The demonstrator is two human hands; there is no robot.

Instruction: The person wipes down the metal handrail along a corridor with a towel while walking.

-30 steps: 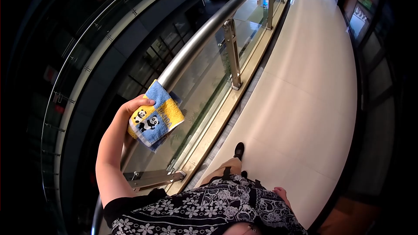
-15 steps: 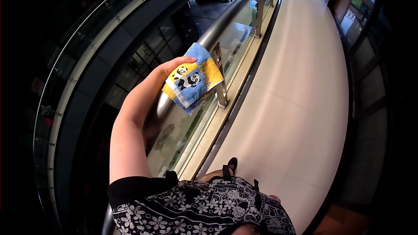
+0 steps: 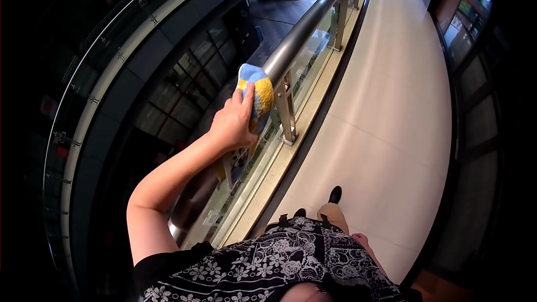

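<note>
Cloth (image 3: pixel 258 92) was pressed on the rail (image 3: pixel 302 31) by the closed left hand (image 3: pixel 234 124); firm contact was best kept toward 1 o'clock. Right hand (image 3: pixel 361 240) hung at 5 o'clock, grip unclear.

Fisheye-warped frame with black corners; daylight glare on floor (image 3: pixel 403 106), dim atrium.

Steel handrail (image 3: pixel 305 28) on glass balustrade, blue-yellow cloth (image 3: pixel 254 92) pressed on top

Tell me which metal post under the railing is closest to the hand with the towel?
It's the nearest post, standing just right of the left hand that presses the blue and yellow towel on the railing. The other posts stand farther down the walkway.
</note>
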